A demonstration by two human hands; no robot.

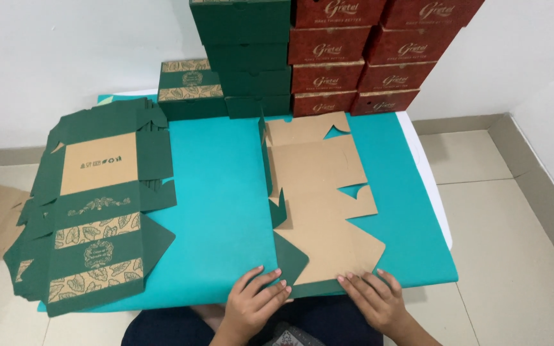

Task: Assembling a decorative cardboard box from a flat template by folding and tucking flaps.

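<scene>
Here the person is working a flat box blank (318, 192), brown inner side up, green outer side down, lying on the teal table cover (219, 192) just right of centre, with its near edge at the table's front. It is looking like thin printed cardboard: light, stiff along the panels, bending readily at the scored creases, so it is probably best taken at a flap edge or pressed along a fold line, since pinching mid-panel could dent it. The left hand (254, 301) is lying flat with fingers spread and slightly curled, pressing on the green corner flap (292, 263) folded over at the blank's near left; it is not gripping anything. The right hand (374, 298) is also open, fingers extended and close together, fingertips pressing the near edge of the brown panel; whether the thumb is tucked under the edge is hard to tell from this angle. The blank's left side wall (266, 154) is standing upright along the crease. To the left a stack of unfolded green blanks (94, 211) is lying fanned out, well apart from the hands. At the back, finished green boxes (245, 51) and red boxes (367, 51) are standing stacked against the wall.
</scene>
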